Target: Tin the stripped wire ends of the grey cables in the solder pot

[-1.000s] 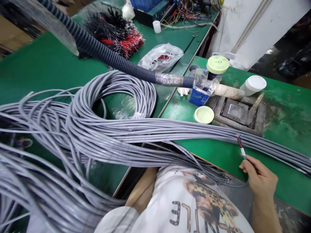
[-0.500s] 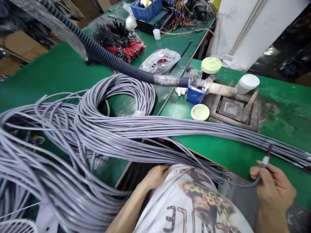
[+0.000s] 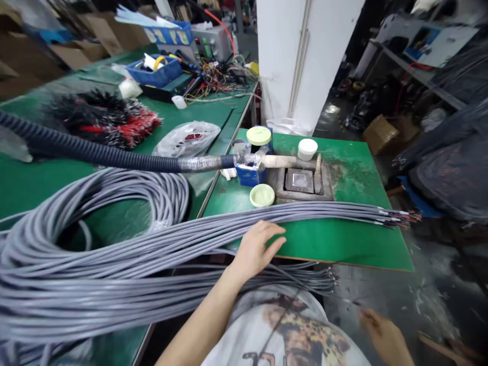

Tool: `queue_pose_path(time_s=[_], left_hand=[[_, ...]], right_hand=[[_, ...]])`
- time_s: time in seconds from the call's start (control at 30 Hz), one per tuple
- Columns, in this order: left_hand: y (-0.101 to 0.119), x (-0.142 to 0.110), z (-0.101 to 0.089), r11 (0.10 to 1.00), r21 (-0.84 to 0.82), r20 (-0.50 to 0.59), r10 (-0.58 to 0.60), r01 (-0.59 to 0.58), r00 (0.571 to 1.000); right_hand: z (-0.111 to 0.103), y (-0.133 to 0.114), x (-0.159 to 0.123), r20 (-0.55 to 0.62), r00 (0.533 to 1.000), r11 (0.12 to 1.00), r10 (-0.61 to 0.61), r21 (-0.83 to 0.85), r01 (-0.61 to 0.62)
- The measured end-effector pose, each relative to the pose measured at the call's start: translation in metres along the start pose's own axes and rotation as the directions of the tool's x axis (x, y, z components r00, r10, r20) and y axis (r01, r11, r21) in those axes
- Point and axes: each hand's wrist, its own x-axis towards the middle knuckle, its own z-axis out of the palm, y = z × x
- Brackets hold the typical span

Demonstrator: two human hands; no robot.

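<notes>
Here, little can be read: the dark letters (image 3: 259, 358) on the white shirt (image 3: 244, 340) are upside down and cut off by the bottom edge, and any print on the pale yellow cap (image 3: 259, 135) just behind the blue box (image 3: 252, 177) is too small to make out. The grey cables (image 3: 224, 223) pass the near side of that box in a long, smooth bundle, looping into a coil to its left. Their stripped ends (image 3: 409, 218), well right of the box, splay out in red and dark wires beyond white bands. A second, lower bundle (image 3: 152, 295) lies nearer the person than the box, ending in a frayed tuft. Also nearer than the box, the left hand (image 3: 260, 246) is at the upper bundle, fingers loosely parted and clasping nothing; contact I cannot tell. Far to the box's near right, the right hand (image 3: 383, 333) is blurred, a thin dark tip (image 3: 356, 303) by its fingers; whether they grip it, I cannot tell.
</notes>
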Motion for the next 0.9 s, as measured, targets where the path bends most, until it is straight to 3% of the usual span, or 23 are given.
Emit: queue_pose_path(time_s=[0.03,0.1,0.2,0.27,0.33,0.4,0.47,0.5,0.57,0.6,0.63,0.7,0.73,0.8,0.9], left_hand=[[-0.004,0.014,0.007,0.993,0.115,-0.022,0.013,-0.011,1.0],[-0.011,0.037,0.022,0.949,0.315,-0.011,0.02,-0.015,1.0],[-0.014,0.058,0.038,0.872,0.489,0.008,0.01,-0.013,1.0],[-0.009,0.061,0.041,0.87,0.492,0.013,0.044,-0.044,0.999],[0.003,0.055,0.038,0.906,0.412,0.0,0.112,-0.102,0.994],[0.017,0.042,0.032,0.935,0.31,-0.018,0.188,-0.173,0.982],[0.03,0.026,0.028,0.944,0.212,0.016,0.254,-0.251,0.967],[0.034,0.018,0.027,0.947,0.162,0.067,0.27,-0.278,0.96],[0.039,0.004,0.029,0.965,0.063,0.203,0.236,-0.253,0.95],[0.04,-0.002,0.031,0.975,0.001,0.26,0.215,-0.223,0.941],[0.039,-0.006,0.033,0.981,-0.071,0.292,0.192,-0.178,0.937],[0.036,-0.01,0.034,0.972,-0.227,0.284,0.119,-0.053,0.951],[0.034,-0.01,0.034,0.951,-0.31,0.249,0.067,0.014,0.966],[0.03,-0.008,0.031,0.874,-0.468,0.16,-0.065,0.133,0.985],[0.024,-0.004,0.025,0.748,-0.615,0.11,-0.23,0.248,0.967]], right_hand=[[0.008,-0.011,0.001,0.153,0.988,0.996,0.007,0.087,-0.021],[0.02,-0.042,0.008,0.32,0.947,0.963,-0.027,0.262,-0.061],[0.033,-0.096,0.027,0.397,0.906,0.872,-0.149,0.484,-0.069],[0.039,-0.127,0.043,0.412,0.887,0.766,-0.207,0.632,-0.115],[0.038,-0.149,0.06,0.361,0.906,0.608,-0.22,0.777,-0.162],[0.025,-0.161,0.078,0.214,0.963,0.412,-0.165,0.902,-0.129],[0.002,-0.166,0.091,-0.018,0.999,0.263,-0.043,0.964,0.029],[-0.012,-0.166,0.094,-0.147,0.989,0.238,0.023,0.961,0.137],[-0.035,-0.167,0.092,-0.411,0.907,0.312,0.095,0.877,0.365],[-0.042,-0.168,0.088,-0.477,0.877,0.405,0.057,0.814,0.416],[-0.046,-0.17,0.082,-0.47,0.882,0.523,-0.035,0.743,0.417],[-0.043,-0.178,0.069,-0.236,0.924,0.762,-0.301,0.523,0.382],[-0.036,-0.182,0.063,-0.066,0.91,0.833,-0.408,0.382,0.401],[-0.018,-0.192,0.054,0.174,0.83,0.846,-0.53,0.182,0.502],[0.008,-0.199,0.049,0.246,0.756,0.793,-0.607,0.12,0.597]])
